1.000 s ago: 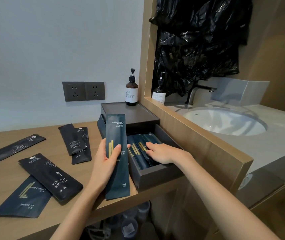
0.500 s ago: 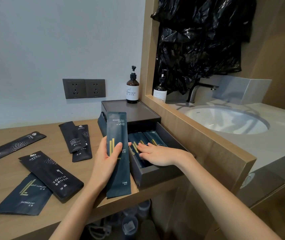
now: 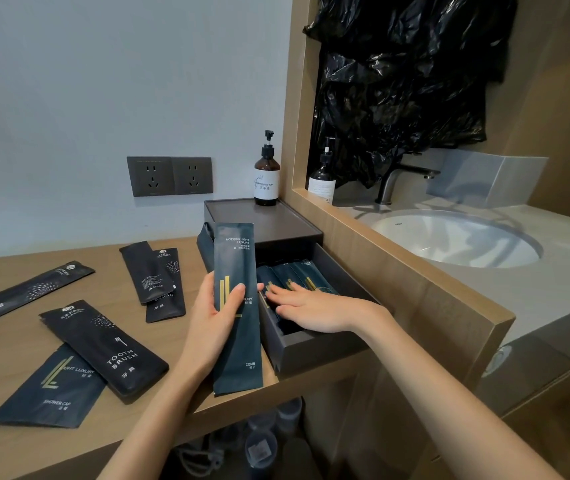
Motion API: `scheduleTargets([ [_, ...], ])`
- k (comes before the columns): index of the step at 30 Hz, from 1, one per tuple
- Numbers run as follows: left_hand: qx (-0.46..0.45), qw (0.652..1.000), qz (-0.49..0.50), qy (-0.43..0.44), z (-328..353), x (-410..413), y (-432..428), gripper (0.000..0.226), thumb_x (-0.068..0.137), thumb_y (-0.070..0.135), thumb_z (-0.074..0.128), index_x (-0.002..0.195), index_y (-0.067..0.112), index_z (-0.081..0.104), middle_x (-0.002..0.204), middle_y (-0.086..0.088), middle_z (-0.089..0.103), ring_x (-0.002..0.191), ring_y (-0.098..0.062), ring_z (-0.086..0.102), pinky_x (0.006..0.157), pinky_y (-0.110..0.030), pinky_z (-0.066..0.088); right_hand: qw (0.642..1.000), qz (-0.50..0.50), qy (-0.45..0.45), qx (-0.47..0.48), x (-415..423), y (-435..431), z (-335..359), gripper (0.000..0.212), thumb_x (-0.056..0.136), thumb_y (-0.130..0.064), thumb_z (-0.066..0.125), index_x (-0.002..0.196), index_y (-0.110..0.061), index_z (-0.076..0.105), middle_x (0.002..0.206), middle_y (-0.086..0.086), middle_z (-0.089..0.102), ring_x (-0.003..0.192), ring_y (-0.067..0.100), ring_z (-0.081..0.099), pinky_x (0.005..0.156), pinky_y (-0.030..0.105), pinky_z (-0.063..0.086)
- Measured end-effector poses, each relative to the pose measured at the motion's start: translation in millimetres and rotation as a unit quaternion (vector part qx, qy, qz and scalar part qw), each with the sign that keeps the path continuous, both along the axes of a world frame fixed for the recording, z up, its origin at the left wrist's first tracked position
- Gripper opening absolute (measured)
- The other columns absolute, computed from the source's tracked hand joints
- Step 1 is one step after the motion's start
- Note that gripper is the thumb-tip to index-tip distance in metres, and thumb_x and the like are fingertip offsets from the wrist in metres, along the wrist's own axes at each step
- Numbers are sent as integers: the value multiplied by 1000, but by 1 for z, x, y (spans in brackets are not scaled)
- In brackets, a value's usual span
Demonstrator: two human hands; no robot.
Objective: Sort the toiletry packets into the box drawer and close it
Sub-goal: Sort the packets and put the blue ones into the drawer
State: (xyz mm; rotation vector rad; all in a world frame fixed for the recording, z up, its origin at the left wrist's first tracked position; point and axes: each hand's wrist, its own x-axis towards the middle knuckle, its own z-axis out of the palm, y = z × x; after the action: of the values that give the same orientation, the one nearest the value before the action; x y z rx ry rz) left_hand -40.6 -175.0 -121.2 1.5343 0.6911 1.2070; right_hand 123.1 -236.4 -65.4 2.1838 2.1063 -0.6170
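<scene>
My left hand [image 3: 212,320] grips a tall dark teal comb packet [image 3: 236,341], held upright just left of the open drawer [image 3: 314,351] of the dark box [image 3: 269,223]. My right hand [image 3: 314,308] lies flat, fingers spread, on the teal packets in the drawer [image 3: 297,271]. On the wooden counter to the left lie a toothbrush packet [image 3: 103,348], a shower cap packet [image 3: 51,389], two overlapping black packets [image 3: 155,275] and a long black packet [image 3: 27,292]. Another packet [image 3: 205,240] leans against the box's left side.
A brown soap pump bottle [image 3: 266,174] stands on the box's back corner. A wooden mirror frame [image 3: 397,265] runs along the drawer's right side, reflecting a sink. Two wall sockets [image 3: 169,175] sit behind the counter. Containers show under the counter edge [image 3: 262,445].
My right hand has slid left across the packets in the drawer and flattened. The comb packet in my left hand has barely moved.
</scene>
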Motion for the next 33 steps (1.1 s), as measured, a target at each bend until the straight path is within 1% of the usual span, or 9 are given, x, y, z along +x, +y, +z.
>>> scheduleTargets([
  [4,-3,1000,-6,0,2,0,-2,27,95,23,55,121,21,50,106,8,66,95,-8,67,75,-23,53,1000,-4,0,-28,-1,5,-4,51,105,-35,12,154,-25,3,162,-7,-6,148,21,-11,118,39,-5],
  [11,-12,1000,-24,-15,5,-1,-5,16,96,20,54,109,27,53,89,21,72,87,-3,69,66,-18,54,999,-13,-3,-34,3,8,-4,51,105,-34,15,154,-23,6,162,-5,-2,149,21,-6,119,39,-1],
  [15,-43,998,-37,-33,9,-4,-7,13,98,21,50,110,21,55,98,8,76,87,-9,71,66,-21,55,989,-52,85,108,4,-5,6,47,103,-29,34,150,-24,31,156,-5,29,144,17,25,114,31,21],
  [18,-98,992,-33,-66,15,-9,-9,20,101,28,44,114,16,54,97,0,77,79,-13,72,63,-26,56,947,-84,168,260,0,-20,12,37,99,-24,47,135,-26,54,134,-9,57,117,4,54,88,13,39],
  [20,-127,987,-25,-92,25,-13,-11,22,102,28,40,115,16,53,96,1,77,69,-11,69,59,-28,56,912,-100,216,333,-7,-28,15,26,97,-24,51,120,-28,63,112,-15,63,93,-6,57,71,4,39],
  [25,-150,978,-32,-144,53,-20,-11,27,101,31,42,118,16,57,104,-5,72,72,-14,66,66,-32,55,880,-103,299,353,-31,-43,22,14,91,-32,60,104,-29,66,93,-16,66,82,-6,58,67,5,44],
  [28,-152,975,-48,-156,66,-17,-14,25,101,31,42,118,19,56,92,-1,66,70,-10,66,62,-28,58,880,-102,329,329,-49,-43,22,18,87,-39,63,101,-29,69,95,-12,71,91,2,64,82,23,54],
  [30,-142,978,-52,-145,73,-14,-18,26,102,32,40,120,20,54,94,0,66,75,-11,66,67,-29,58,872,-100,350,326,-59,-43,23,18,87,-38,65,96,-24,72,93,-7,74,90,7,68,83,32,57],
  [33,-126,983,-43,-124,77,-12,-22,25,102,33,38,119,21,52,95,2,66,79,-12,65,72,-31,55,862,-97,370,334,-66,-46,25,13,89,-29,64,91,-19,73,87,-3,76,81,7,71,69,24,56],
])
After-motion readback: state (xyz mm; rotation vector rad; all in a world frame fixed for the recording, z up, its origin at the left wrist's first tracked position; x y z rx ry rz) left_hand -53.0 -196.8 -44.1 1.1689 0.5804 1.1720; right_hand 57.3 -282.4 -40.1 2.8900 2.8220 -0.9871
